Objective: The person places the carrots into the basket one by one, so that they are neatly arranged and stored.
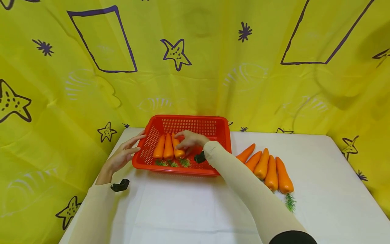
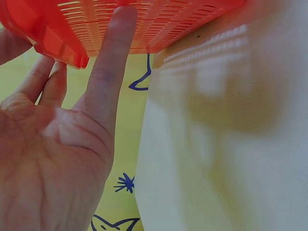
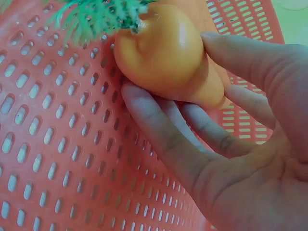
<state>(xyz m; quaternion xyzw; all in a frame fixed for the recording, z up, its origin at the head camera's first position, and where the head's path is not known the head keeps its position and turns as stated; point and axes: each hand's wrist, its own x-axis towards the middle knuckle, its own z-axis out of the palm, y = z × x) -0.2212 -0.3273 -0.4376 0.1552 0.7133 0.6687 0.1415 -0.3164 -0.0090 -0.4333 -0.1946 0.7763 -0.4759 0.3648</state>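
Carrot (image 3: pixel 161 60), smooth and glossy orange with a feathery green tuft (image 3: pixel 96 19) at its fat end, was held by the right hand (image 1: pixel 191 139) inside the red basket (image 1: pixel 182 171); two similar carrots (image 1: pixel 168 147) lay between the hands, and the left hand (image 1: pixel 124 154), fingers loosely extended, touched the basket's side

The left hand (image 2: pixel 53 159) shows its palm, its extended fingers (image 2: pixel 108 62) reaching up to the red basket (image 2: pixel 168 21), one tip against the slotted wall. Shadows fall across the white table (image 2: pixel 236 178), beside a yellow curtain (image 2: pixel 125 154) with dark drawings.
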